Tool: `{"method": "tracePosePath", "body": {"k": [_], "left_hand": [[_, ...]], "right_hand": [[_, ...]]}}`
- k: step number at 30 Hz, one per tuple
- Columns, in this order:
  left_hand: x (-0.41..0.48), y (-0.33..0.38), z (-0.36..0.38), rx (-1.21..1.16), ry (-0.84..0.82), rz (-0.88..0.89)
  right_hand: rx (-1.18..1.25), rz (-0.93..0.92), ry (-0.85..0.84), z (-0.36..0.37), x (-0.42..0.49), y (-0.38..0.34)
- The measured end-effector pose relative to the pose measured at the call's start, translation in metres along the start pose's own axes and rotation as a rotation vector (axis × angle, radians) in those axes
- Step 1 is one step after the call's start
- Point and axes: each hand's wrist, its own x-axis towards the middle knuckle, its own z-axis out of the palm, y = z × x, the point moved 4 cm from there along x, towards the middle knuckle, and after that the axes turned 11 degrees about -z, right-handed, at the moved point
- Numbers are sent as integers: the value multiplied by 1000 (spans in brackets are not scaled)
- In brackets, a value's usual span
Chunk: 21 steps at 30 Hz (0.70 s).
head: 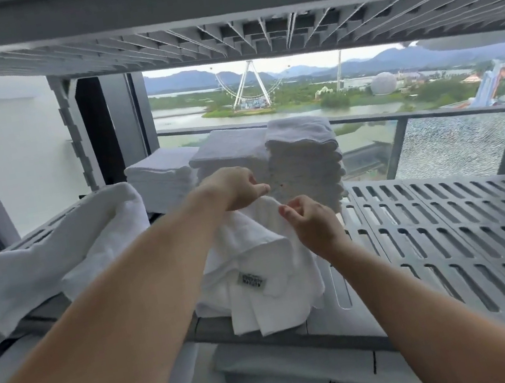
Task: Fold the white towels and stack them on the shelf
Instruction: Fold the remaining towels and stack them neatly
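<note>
Left hand (233,188) and right hand (313,226) seemingly pinch one towel (258,268); far stacks (303,162) done, crumpled towel (53,256) waits left.

The towels (303,162) were plain white; one label (253,279) was grey; the shelf (452,223) was grey and slotted.

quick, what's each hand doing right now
left hand: pinching the top edge of the white towel
right hand: pinching the same edge
</note>
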Motion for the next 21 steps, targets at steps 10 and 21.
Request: {"method": "tracePosePath", "body": {"k": [10,21], "left_hand": [[-78,-35,29,-45,-154,-311],[-92,-40,67,-124,25,-77]], "right_hand": [[214,80,-29,15,-66,-18],[-2,-89,-18,18,-75,-34]]}}
